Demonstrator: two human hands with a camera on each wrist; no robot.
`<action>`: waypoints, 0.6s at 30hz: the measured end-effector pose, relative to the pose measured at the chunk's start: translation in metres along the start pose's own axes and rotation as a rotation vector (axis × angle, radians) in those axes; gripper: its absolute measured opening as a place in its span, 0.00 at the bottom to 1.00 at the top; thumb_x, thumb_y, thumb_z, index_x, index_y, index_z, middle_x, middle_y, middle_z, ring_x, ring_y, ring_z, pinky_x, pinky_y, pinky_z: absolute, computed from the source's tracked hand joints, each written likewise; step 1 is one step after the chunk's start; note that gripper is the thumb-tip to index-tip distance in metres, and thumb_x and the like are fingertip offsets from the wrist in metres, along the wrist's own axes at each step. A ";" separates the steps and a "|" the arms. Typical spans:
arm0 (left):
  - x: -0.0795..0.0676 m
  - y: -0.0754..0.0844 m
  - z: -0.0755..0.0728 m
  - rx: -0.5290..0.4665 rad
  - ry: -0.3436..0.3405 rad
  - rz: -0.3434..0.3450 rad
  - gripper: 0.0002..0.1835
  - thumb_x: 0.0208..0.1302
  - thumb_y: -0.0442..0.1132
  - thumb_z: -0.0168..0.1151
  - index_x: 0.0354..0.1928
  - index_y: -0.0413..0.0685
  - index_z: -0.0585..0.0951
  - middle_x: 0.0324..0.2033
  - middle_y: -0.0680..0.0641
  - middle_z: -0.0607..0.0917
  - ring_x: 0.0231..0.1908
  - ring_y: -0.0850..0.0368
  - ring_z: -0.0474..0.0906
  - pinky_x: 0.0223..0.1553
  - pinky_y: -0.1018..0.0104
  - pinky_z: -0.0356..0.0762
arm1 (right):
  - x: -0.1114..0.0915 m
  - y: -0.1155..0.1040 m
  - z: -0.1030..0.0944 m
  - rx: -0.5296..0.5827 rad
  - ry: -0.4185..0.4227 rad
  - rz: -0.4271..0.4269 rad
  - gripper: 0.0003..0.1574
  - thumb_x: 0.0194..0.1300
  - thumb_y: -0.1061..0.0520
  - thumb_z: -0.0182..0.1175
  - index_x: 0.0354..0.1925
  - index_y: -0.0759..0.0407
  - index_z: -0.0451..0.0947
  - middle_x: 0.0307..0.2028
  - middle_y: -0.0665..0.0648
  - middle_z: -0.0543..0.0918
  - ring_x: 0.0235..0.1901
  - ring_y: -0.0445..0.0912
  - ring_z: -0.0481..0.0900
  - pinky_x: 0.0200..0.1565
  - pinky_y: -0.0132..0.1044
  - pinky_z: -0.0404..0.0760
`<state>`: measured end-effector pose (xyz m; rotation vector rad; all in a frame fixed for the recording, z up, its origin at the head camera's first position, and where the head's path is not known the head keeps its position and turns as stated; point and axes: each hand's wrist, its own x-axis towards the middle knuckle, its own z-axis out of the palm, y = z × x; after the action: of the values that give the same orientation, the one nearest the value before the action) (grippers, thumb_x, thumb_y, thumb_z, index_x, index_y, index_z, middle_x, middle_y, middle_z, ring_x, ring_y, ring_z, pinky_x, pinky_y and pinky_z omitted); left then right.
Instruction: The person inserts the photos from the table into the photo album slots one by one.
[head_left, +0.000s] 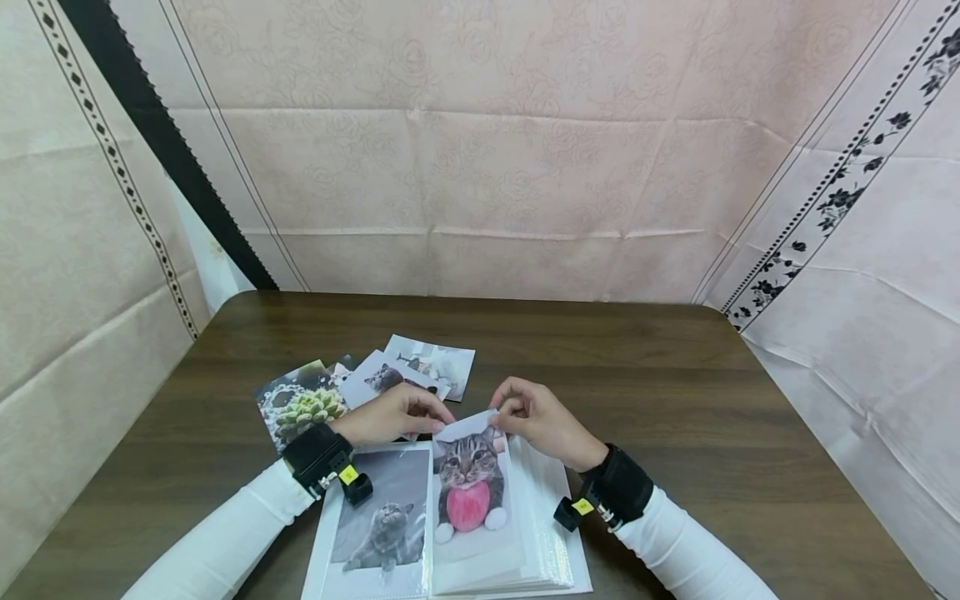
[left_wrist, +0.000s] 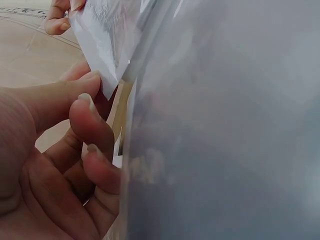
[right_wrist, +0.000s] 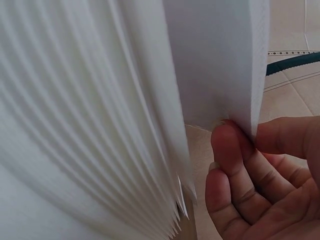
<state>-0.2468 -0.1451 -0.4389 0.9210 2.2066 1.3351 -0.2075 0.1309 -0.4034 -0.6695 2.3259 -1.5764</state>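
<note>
Heart-cat photo: one print of a striped cat with a pink heart [head_left: 468,504], lying over the right-hand page of the open album [head_left: 317,571], its top edge standing above that page; how deep it sits in a sleeve I cannot tell.
My left hand [head_left: 393,414]: thumb and fingertip pinched together on the photo's upper left corner; the other fingers curl loosely beneath.
My right hand [head_left: 543,422]: thumb and fingertips clamped on the upper right corner.
Kitten photo: one grey print [head_left: 386,529], on the left-hand page, below my left wrist.
Album leaves: a thick stack [head_left: 547,508], fanned at the right edge, beside the print.
Loose prints: a succulent picture [head_left: 307,407], a cat card [head_left: 382,375] and a pale picture [head_left: 446,360], overlapping on the table [head_left: 660,392] beyond the album.
Risk, corners: a crease, if I press unevenly or one hand leads.
Risk, sleeve: a buckled or split film, should the print go askew and catch its edge.
Risk, leaves: a page flipping over the print, were my right wrist to brush the fan.
Risk, loose pile: a nudge out of order, from my left forearm lying so near.
</note>
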 end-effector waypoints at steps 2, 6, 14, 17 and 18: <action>0.000 0.000 0.001 0.009 -0.009 0.009 0.10 0.65 0.45 0.61 0.45 0.56 0.85 0.38 0.49 0.84 0.26 0.55 0.72 0.26 0.68 0.72 | 0.000 0.000 0.000 -0.003 0.004 -0.002 0.09 0.65 0.61 0.58 0.43 0.61 0.73 0.30 0.58 0.84 0.34 0.48 0.79 0.42 0.39 0.73; -0.001 0.001 0.001 0.027 -0.030 0.005 0.10 0.63 0.48 0.62 0.44 0.60 0.85 0.38 0.53 0.85 0.26 0.57 0.74 0.27 0.67 0.73 | -0.001 0.000 0.000 -0.013 0.009 0.001 0.05 0.65 0.61 0.59 0.41 0.59 0.75 0.30 0.56 0.84 0.35 0.48 0.79 0.44 0.41 0.73; -0.002 0.003 0.002 0.009 -0.047 -0.001 0.09 0.62 0.49 0.63 0.43 0.63 0.85 0.37 0.53 0.85 0.29 0.56 0.74 0.29 0.68 0.69 | -0.001 0.000 0.000 -0.027 0.009 -0.001 0.04 0.64 0.61 0.59 0.40 0.58 0.76 0.31 0.55 0.84 0.37 0.49 0.78 0.45 0.42 0.72; -0.002 0.004 0.002 0.007 -0.051 0.011 0.09 0.63 0.49 0.62 0.44 0.63 0.85 0.35 0.53 0.84 0.28 0.57 0.73 0.28 0.69 0.68 | -0.001 0.001 0.000 -0.029 0.008 -0.002 0.04 0.64 0.61 0.59 0.39 0.58 0.76 0.31 0.55 0.85 0.37 0.49 0.78 0.45 0.42 0.72; -0.002 0.004 0.002 0.007 -0.053 0.016 0.09 0.63 0.49 0.62 0.44 0.63 0.85 0.34 0.52 0.83 0.27 0.57 0.72 0.27 0.69 0.68 | -0.001 0.001 0.000 -0.030 0.008 -0.003 0.04 0.64 0.61 0.59 0.40 0.58 0.76 0.31 0.55 0.84 0.37 0.49 0.78 0.45 0.42 0.72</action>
<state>-0.2429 -0.1436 -0.4360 0.9674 2.1701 1.2961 -0.2070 0.1317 -0.4042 -0.6752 2.3595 -1.5514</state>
